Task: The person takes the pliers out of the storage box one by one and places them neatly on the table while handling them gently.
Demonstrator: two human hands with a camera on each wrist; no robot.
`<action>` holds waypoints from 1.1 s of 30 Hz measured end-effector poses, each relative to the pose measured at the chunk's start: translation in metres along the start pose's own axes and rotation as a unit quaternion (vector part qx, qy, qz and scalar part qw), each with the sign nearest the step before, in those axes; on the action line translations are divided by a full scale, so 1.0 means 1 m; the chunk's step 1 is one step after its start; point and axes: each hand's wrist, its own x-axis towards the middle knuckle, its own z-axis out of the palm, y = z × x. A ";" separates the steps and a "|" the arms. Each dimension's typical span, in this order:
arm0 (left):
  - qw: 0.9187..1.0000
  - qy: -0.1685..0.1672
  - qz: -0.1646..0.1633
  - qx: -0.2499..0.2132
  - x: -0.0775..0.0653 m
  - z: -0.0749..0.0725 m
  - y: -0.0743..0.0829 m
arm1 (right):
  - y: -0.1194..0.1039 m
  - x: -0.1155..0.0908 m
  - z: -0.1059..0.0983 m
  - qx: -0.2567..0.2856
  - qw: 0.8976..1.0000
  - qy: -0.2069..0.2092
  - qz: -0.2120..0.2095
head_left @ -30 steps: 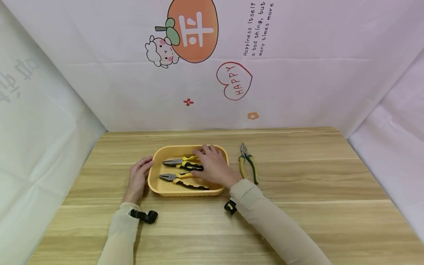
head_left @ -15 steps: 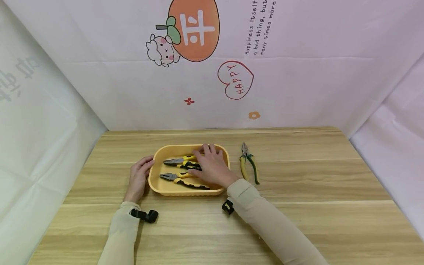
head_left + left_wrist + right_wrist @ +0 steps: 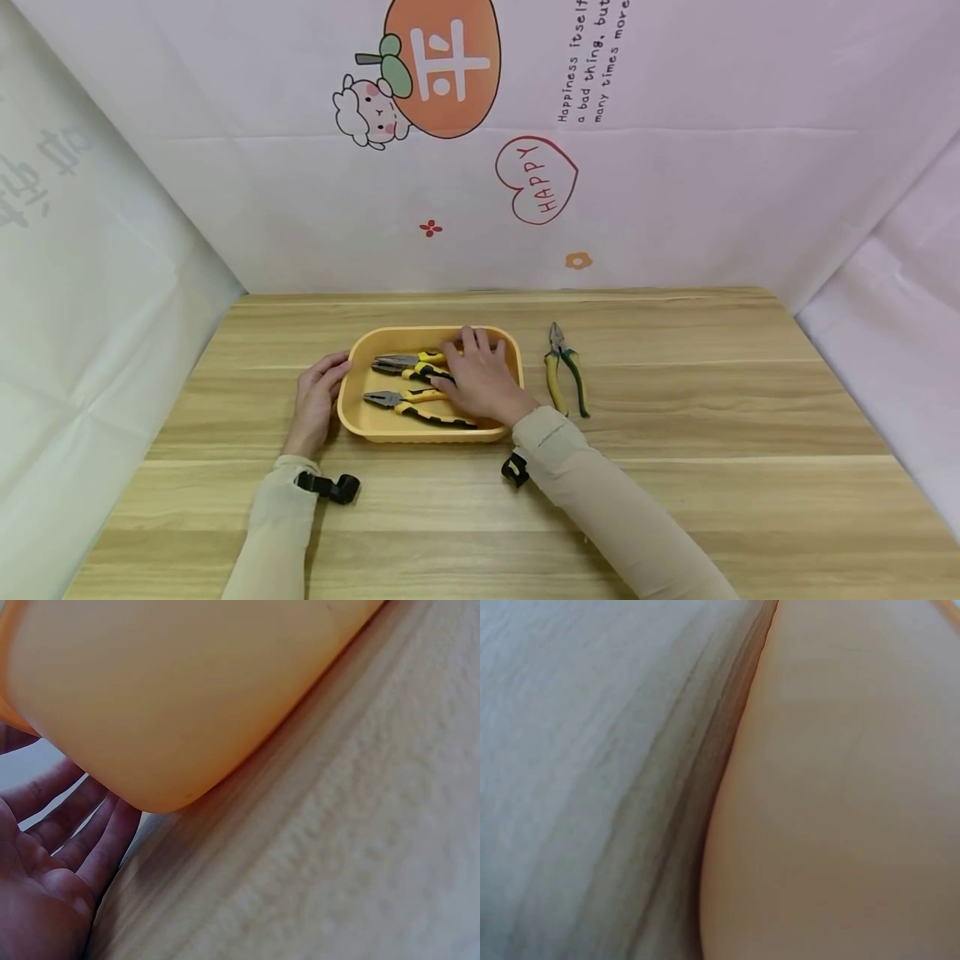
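A yellow plastic tray (image 3: 358,427) sits on the table with several pliers inside. My left hand (image 3: 311,408) rests against the tray's left end; in the left wrist view, its fairly straight fingers (image 3: 105,847) touch the outer wall. Inside the tray's right half, my right hand (image 3: 483,383) spans the handles of yellow-and-black pliers (image 3: 397,361), thumb on the near side and fingers on the far side; its grip is partly hidden. Combination pliers (image 3: 384,399) with similar handles lie nearer me. The right wrist view shows only the tray's outer wall (image 3: 840,787) and the table.
Pliers with yellow-and-green handles (image 3: 566,371) lie right of the tray, jaws pointing away from me. The wooden table (image 3: 712,417) meets a white printed cloth (image 3: 675,208) at the back.
The far pliers' jaws have shifted slightly, and more of a second set of jaws shows beside them. My right hand has moved very little; my left hand stays against the tray.
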 end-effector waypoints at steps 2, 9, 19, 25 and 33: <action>1.000 -0.001 0.000 0.000 0.000 0.000 0.000 | 0.000 0.000 0.000 0.003 1.000 -0.001 0.001; 1.000 -0.001 -0.001 -0.001 0.000 0.000 0.000 | 0.000 0.000 -0.001 0.024 0.999 -0.016 0.015; 1.000 -0.001 -0.004 0.002 0.000 0.000 0.001 | 0.001 0.002 0.000 0.031 0.999 -0.017 0.013; 1.000 -0.001 -0.003 0.006 -0.001 0.000 0.001 | 0.002 0.001 0.000 0.034 0.999 -0.010 0.007; 1.000 0.001 0.002 0.005 -0.001 0.001 0.001 | 0.002 0.000 0.001 0.035 0.999 0.001 0.000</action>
